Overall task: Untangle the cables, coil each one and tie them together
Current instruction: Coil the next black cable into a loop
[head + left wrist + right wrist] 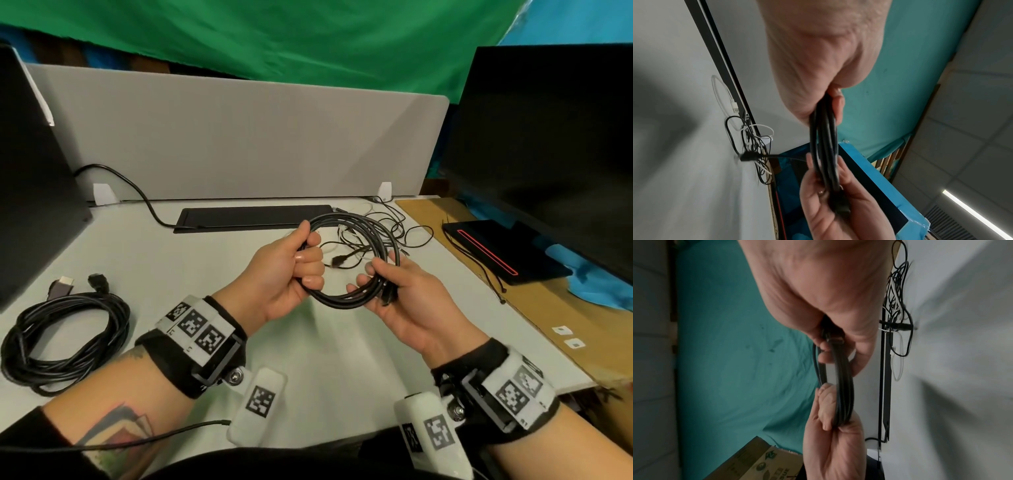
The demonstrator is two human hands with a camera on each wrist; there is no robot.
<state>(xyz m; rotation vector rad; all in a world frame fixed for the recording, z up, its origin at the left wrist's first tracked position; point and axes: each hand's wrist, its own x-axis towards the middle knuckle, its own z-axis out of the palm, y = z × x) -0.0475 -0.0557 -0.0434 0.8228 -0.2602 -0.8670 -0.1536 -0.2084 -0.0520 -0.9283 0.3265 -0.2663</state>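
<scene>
I hold a coiled black cable (356,297) above the desk (212,267) with both hands. My left hand (297,260) grips the coil's left side, fingers curled round the strands (824,129). My right hand (387,284) pinches the right side and the cable's plug end (840,206) between thumb and fingers (838,344). Behind the coil a tangle of thin black and white cables (387,233) lies on the desk. A second, thicker black cable (65,342) lies coiled at the left with its plugs (63,286) showing.
A black flat pad (253,217) lies along the grey divider (239,144). A monitor (548,144) stands on the right, its base (493,253) on a brown board. A dark box (30,192) stands at the left. Small white tags (568,337) lie near the right edge.
</scene>
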